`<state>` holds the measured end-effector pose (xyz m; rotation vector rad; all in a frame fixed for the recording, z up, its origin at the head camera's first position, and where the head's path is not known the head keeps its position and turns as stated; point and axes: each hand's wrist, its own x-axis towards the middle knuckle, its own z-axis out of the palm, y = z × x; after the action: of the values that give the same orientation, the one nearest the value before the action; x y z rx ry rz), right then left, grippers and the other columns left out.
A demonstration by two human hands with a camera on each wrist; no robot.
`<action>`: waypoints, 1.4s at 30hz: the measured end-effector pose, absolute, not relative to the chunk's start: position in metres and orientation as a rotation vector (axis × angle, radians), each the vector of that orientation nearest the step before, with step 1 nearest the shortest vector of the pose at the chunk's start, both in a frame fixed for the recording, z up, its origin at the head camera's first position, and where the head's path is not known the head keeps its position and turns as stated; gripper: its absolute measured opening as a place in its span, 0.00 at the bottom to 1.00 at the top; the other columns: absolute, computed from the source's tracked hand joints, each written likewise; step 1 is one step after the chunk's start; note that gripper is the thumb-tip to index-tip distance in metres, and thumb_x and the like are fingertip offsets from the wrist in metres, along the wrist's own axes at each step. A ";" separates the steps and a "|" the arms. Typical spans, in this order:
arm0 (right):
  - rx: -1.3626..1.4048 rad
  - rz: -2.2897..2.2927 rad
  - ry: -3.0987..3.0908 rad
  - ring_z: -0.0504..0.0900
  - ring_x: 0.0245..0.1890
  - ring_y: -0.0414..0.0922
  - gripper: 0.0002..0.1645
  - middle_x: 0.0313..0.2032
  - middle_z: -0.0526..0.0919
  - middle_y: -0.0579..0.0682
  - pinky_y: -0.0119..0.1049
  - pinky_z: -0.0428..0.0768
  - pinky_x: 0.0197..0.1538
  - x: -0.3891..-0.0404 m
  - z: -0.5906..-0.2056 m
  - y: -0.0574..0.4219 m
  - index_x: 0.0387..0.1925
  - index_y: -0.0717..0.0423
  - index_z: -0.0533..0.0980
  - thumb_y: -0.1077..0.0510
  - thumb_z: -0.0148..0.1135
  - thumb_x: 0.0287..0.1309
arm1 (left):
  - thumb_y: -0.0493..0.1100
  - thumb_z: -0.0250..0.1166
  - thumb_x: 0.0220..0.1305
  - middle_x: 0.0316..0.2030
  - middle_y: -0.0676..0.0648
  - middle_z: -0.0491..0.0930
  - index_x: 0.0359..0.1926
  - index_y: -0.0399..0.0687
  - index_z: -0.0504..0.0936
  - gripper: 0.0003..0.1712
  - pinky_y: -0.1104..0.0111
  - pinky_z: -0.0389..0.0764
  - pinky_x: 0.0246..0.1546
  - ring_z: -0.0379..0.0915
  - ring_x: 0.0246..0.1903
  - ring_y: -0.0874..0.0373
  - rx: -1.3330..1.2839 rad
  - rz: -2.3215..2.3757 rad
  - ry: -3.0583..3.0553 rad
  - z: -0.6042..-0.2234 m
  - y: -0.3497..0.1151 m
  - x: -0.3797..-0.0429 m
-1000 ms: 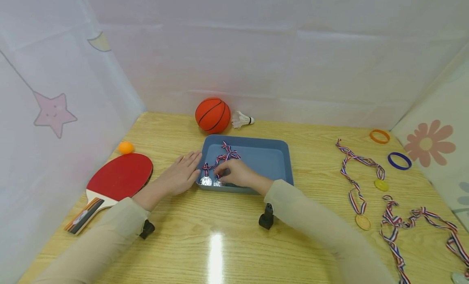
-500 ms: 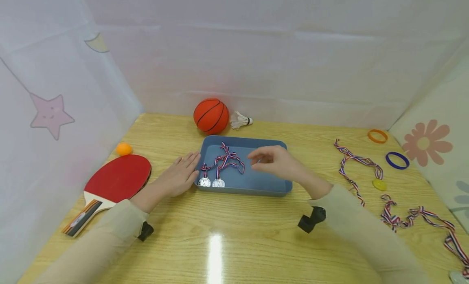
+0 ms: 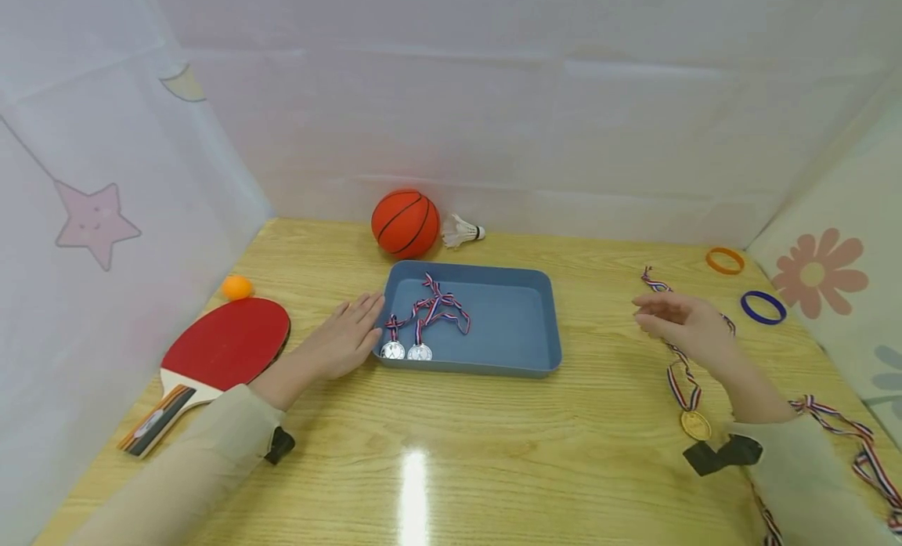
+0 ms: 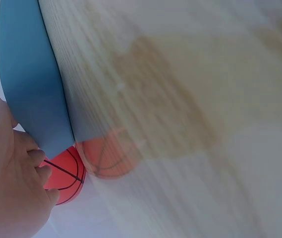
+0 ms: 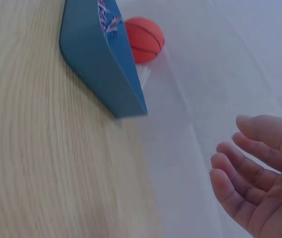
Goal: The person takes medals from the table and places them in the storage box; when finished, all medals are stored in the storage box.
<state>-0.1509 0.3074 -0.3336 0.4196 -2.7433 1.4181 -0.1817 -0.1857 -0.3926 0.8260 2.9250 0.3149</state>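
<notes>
My left hand (image 3: pixel 344 338) rests with straight fingers against the left side of a blue-grey tray (image 3: pixel 507 367). Inside the tray, at its left end, lie two silver medals, one in the corner (image 3: pixel 392 350) and another medal (image 3: pixel 420 352) beside it, their striped ribbons (image 3: pixel 440 299) tangled behind them. My right hand (image 3: pixel 687 330) hangs over the right part of the table with loosely bent fingers and nothing in them, as the right wrist view also shows. Under it lies a gold medal (image 3: pixel 695 425) on a striped ribbon (image 3: pixel 682 381), partly hidden by the hand.
Behind the tray are a small basketball (image 3: pixel 405 224) and a shuttlecock (image 3: pixel 462 232). At left lie a red table tennis bat (image 3: pixel 227 344) and an orange ball (image 3: pixel 236 287). An orange wristband (image 3: pixel 725 261), a blue wristband (image 3: pixel 763 307) and another medal ribbon (image 3: pixel 838 424) lie at right.
My right hand has let go of the silver medal in the tray, lifted away and moved right, over the gold medal's ribbon. The left hand has stayed at the tray's side.
</notes>
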 end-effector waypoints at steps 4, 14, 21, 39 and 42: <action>0.242 1.345 -2.768 0.79 0.32 0.32 0.16 0.35 0.80 0.33 0.27 0.78 0.33 -0.149 -0.346 0.351 0.49 0.54 0.75 0.54 0.58 0.61 | 0.47 0.41 0.72 0.69 0.38 0.44 0.69 0.33 0.47 0.33 0.49 0.40 0.64 0.37 0.68 0.43 0.823 0.312 2.924 -0.392 -0.186 -0.182; -0.078 1.138 -2.923 0.80 0.28 0.41 0.29 0.34 0.80 0.45 0.45 0.79 0.28 -0.162 -0.396 0.449 0.52 0.64 0.71 0.45 0.57 0.60 | 0.47 0.41 0.72 0.69 0.38 0.44 0.70 0.33 0.46 0.33 0.49 0.41 0.64 0.37 0.68 0.43 0.833 0.300 2.922 -0.394 -0.186 -0.184; -0.104 0.959 -3.042 0.77 0.27 0.44 0.33 0.36 0.78 0.66 0.36 0.76 0.27 -0.153 -0.400 0.452 0.47 0.78 0.68 0.48 0.57 0.60 | 0.47 0.41 0.72 0.69 0.38 0.45 0.70 0.33 0.47 0.33 0.49 0.41 0.64 0.37 0.68 0.43 0.831 0.312 2.915 -0.393 -0.185 -0.183; -0.207 0.845 -3.166 0.76 0.34 0.58 0.37 0.36 0.77 0.67 0.47 0.75 0.33 -0.159 -0.404 0.458 0.43 0.77 0.68 0.42 0.59 0.57 | 0.47 0.41 0.72 0.69 0.38 0.45 0.69 0.33 0.47 0.33 0.49 0.42 0.64 0.37 0.67 0.42 0.843 0.304 2.921 -0.392 -0.185 -0.182; -0.209 0.834 -3.164 0.76 0.33 0.57 0.37 0.35 0.77 0.66 0.45 0.75 0.33 -0.162 -0.404 0.457 0.41 0.77 0.68 0.42 0.61 0.55 | 0.47 0.41 0.71 0.69 0.38 0.45 0.69 0.33 0.48 0.33 0.49 0.42 0.64 0.38 0.67 0.43 0.839 0.316 2.926 -0.393 -0.185 -0.182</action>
<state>-0.1616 0.4573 -0.4039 -0.2090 -3.1644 0.8344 -0.1817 -0.1854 -0.3926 0.8394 2.9259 0.3164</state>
